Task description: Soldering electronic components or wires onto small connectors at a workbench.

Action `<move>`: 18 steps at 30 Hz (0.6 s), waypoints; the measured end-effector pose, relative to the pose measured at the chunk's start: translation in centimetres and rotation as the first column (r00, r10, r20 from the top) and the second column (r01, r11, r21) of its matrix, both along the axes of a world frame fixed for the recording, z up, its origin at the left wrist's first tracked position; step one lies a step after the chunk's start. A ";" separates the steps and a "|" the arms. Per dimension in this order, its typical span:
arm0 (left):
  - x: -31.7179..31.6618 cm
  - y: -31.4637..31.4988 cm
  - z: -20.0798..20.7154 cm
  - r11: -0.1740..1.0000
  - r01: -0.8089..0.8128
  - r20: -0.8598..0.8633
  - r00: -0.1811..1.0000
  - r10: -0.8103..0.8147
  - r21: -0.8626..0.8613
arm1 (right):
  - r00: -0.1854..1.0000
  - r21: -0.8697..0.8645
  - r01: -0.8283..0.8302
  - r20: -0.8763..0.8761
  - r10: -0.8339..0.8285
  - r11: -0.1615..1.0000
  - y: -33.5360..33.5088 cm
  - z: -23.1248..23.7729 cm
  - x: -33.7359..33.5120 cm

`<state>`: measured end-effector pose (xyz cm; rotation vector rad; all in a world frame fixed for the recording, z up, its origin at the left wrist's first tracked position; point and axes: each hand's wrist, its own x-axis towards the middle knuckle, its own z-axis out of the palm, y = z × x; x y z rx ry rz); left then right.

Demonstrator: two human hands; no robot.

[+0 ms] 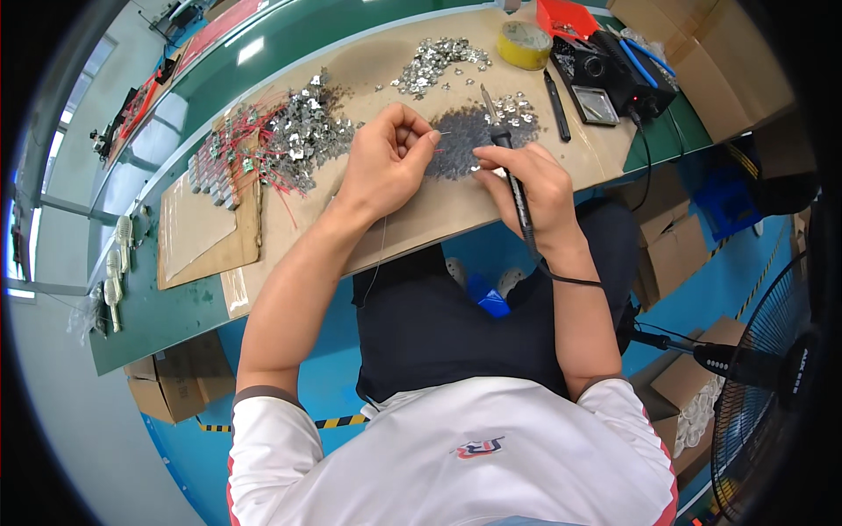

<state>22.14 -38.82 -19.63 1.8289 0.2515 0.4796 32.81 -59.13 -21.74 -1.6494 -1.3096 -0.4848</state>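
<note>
Carton [669, 386]: white bundles [699, 415] | red bin [559, 19]: unclear | held: wire [380, 255], soldering iron [523, 210]

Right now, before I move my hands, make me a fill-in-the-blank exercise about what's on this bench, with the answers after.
The ____ hand holds the soldering iron. The roll of tape is ____. The tangled red wires lie on the person's ____ side.

Missing words: right; yellow; left.

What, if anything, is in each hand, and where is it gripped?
The right hand holds a soldering iron by its black handle. The left hand pinches a thin strand, perhaps solder, near its end, between thumb and finger.
</note>
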 end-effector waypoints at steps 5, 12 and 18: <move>0.0 0.0 -0.2 0.998 -0.003 0.064 0.998 -0.001 0.055 | 0.999 -0.112 0.046 -0.003 -0.047 0.993 0.4 -0.1 0.0; -0.1 -0.8 0.0 0.985 -0.019 0.022 1.000 0.015 0.174 | 0.999 -0.069 -0.049 -0.013 0.048 0.996 0.2 -0.5 0.7; -0.5 -1.2 -0.2 0.941 0.029 -0.069 0.998 -0.006 0.336 | 0.944 0.117 -0.039 -0.322 0.075 0.992 -2.3 -1.6 0.4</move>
